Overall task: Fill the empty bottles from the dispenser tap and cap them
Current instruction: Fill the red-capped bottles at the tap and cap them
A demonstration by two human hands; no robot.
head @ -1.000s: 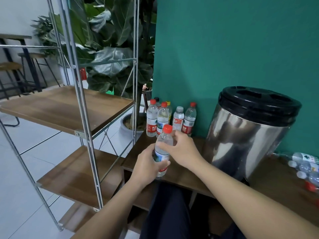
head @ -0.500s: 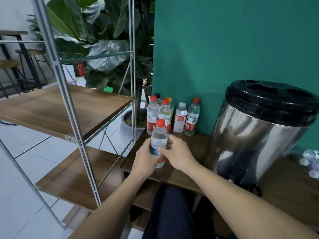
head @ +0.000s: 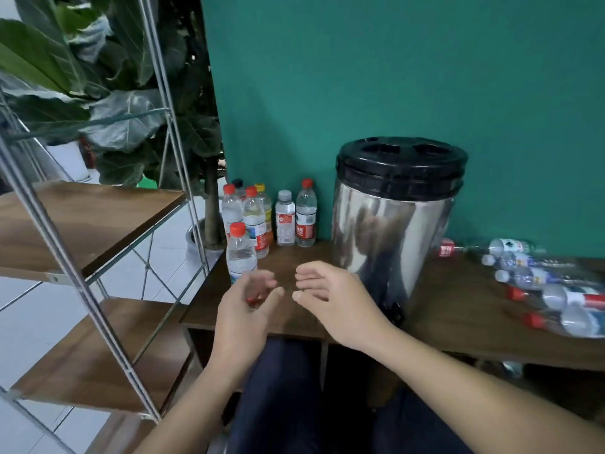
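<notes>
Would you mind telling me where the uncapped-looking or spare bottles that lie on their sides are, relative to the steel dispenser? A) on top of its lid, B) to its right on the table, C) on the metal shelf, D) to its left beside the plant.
B: the lying bottles are spread on the table to the right of the dispenser; the bottles to its left stand upright.

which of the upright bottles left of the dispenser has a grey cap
The short clear plastic bottle with a red-and-white label, standing second from the right in the back group, beside the taller red-capped bottle. The other upright bottles have red, yellow or dark caps.
</notes>
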